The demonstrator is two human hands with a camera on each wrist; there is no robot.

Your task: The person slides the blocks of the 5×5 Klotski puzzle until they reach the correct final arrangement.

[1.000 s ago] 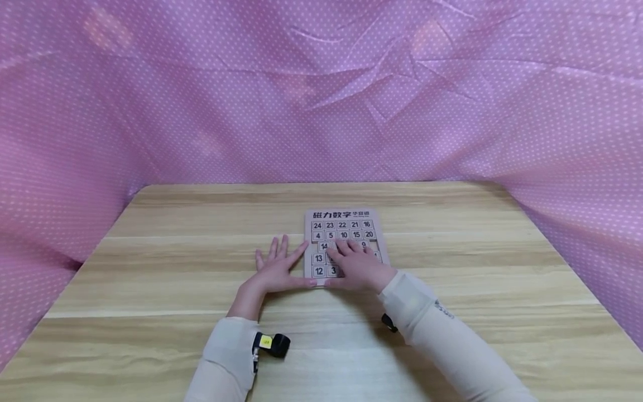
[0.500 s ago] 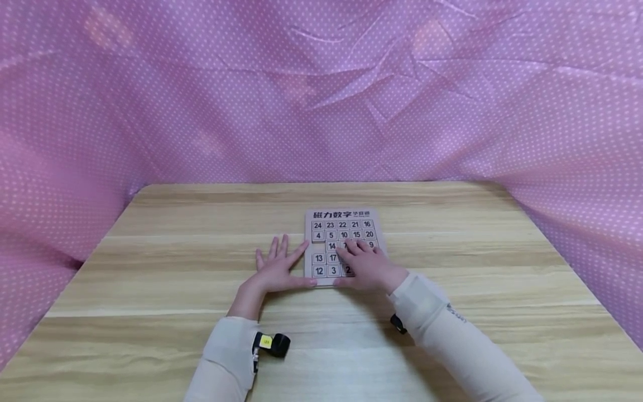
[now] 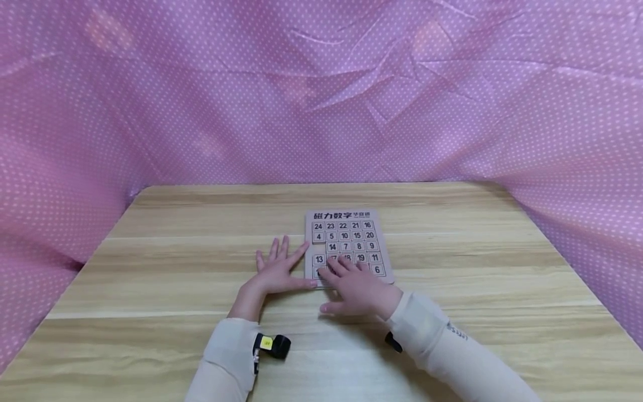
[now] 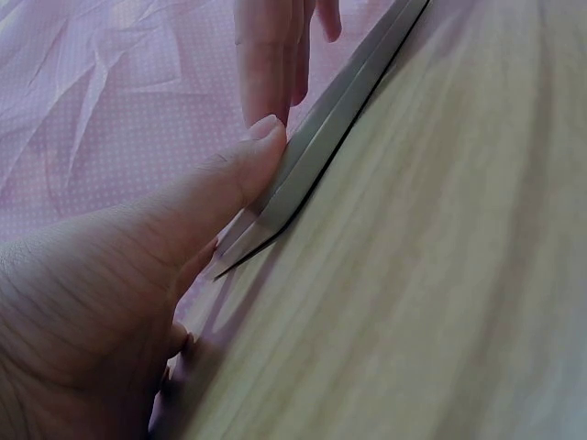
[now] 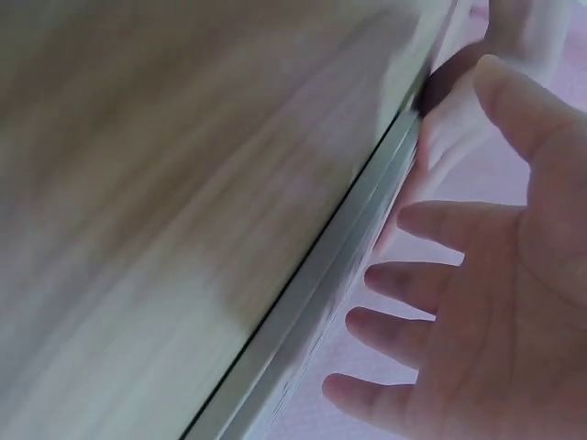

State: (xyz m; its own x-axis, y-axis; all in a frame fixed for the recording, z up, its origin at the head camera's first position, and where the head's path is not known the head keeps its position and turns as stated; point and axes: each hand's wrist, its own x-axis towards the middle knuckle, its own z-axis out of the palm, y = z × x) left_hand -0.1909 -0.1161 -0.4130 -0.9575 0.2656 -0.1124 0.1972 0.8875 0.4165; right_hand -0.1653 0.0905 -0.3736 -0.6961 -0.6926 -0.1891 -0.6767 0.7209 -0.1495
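Observation:
A number sliding puzzle [image 3: 382, 245] lies flat on the table, its rows of numbered tiles under a printed heading. The third row has a gap [image 3: 318, 247] at its left end, beside tile 14 [image 3: 332, 247]. My left hand [image 3: 275, 274] lies spread at the board's left side, index fingertip at the left edge and thumb [image 4: 243, 160] against the near left corner. Over the lower rows is my right hand [image 3: 359, 290], fingers spread and hiding several bottom tiles. Its thumb sticks out past the near edge. In the right wrist view its fingertips [image 5: 390, 284] appear apart from the board.
The wood-grain table [image 3: 176, 245] extends on all sides of the puzzle. A pink dotted cloth [image 3: 321, 111] hangs behind the table and along both sides. Each sleeved wrist carries a small black camera [image 3: 279, 347].
Tiles 14 to 9 in the third row have slid right, leaving the gap at the left. My right hand has since moved nearer, off that row. The left hand stays in place.

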